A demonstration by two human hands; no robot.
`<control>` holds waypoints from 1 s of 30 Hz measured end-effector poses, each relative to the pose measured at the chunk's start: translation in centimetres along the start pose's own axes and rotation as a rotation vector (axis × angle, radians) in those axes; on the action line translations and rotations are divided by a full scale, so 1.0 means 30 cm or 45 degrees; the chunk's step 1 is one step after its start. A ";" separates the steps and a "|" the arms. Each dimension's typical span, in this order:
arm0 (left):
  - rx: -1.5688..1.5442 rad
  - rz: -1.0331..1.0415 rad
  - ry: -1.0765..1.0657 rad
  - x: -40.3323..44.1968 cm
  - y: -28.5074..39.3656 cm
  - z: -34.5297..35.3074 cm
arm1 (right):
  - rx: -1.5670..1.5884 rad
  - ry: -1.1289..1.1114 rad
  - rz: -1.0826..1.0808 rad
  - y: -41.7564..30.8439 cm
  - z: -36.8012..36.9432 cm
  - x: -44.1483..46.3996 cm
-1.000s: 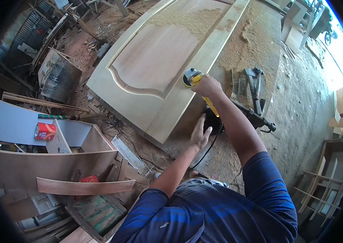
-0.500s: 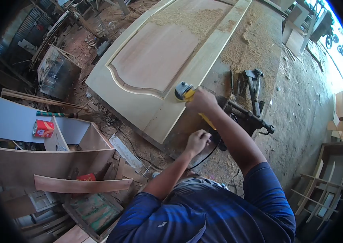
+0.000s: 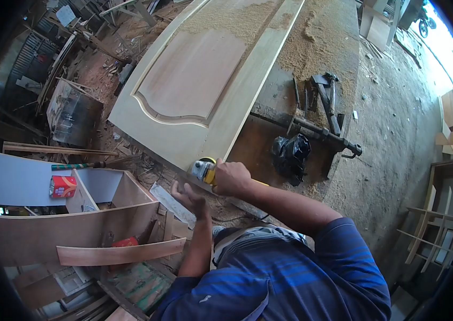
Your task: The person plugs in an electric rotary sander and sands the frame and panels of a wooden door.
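Observation:
My right hand (image 3: 232,178) is wrapped round a yellow and silver angle grinder (image 3: 203,170). The tool's head rests at the near end of a pale wooden panel door (image 3: 154,139), by its bottom edge. Just left of the grinder and nearer to me is my left hand (image 3: 190,199), raised with fingers apart and holding nothing. A recessed panel with a curved, moulded border fills the middle of the door. Part of the grinder's body is hidden behind my right hand.
Sawdust (image 3: 317,45) covers the workbench's far part. Right of the door lie a hammer (image 3: 332,99), a metal clamp (image 3: 323,131) and a black plastic bag (image 3: 292,157). An unfinished wooden cabinet (image 3: 66,227) stands at left, with a red can (image 3: 63,186).
My right hand has brought the grinder down and left along the door's edge to its near end. My left hand has moved left, its fingers opening. The black bag has come into view.

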State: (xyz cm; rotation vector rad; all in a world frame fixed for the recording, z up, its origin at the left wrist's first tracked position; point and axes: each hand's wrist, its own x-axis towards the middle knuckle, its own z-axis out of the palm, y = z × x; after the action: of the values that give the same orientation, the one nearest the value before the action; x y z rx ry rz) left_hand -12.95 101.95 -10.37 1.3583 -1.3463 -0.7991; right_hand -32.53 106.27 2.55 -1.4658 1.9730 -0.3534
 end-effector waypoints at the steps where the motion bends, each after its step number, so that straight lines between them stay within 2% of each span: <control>1: 0.050 0.059 -0.039 0.021 -0.006 0.020 | 0.003 0.002 0.009 0.011 -0.010 -0.002; 2: 0.099 0.117 -0.078 0.040 -0.012 0.043 | -0.029 0.023 0.018 0.037 -0.036 0.007; 5: 0.696 0.383 -0.234 0.070 0.053 0.121 | -0.110 0.130 0.123 0.143 -0.132 0.059; 8: 0.932 0.511 -0.508 0.088 0.088 0.181 | -0.155 0.260 0.233 0.269 -0.230 0.130; 11: 1.009 0.506 -0.607 0.096 0.093 0.244 | -0.088 0.282 0.359 0.353 -0.370 0.173; 16: 1.084 0.527 -0.580 0.092 0.071 0.277 | -0.092 0.381 0.512 0.485 -0.554 0.269; 30: 1.092 0.474 -0.614 0.097 0.119 0.298 | -0.052 0.437 0.636 0.761 -0.884 0.610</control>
State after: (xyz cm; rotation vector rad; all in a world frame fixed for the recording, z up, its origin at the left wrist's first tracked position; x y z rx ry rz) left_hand -21.99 97.81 -8.76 1.5039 -2.4176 -0.2813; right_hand -69.66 92.85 3.55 -0.9261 2.5451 -0.3576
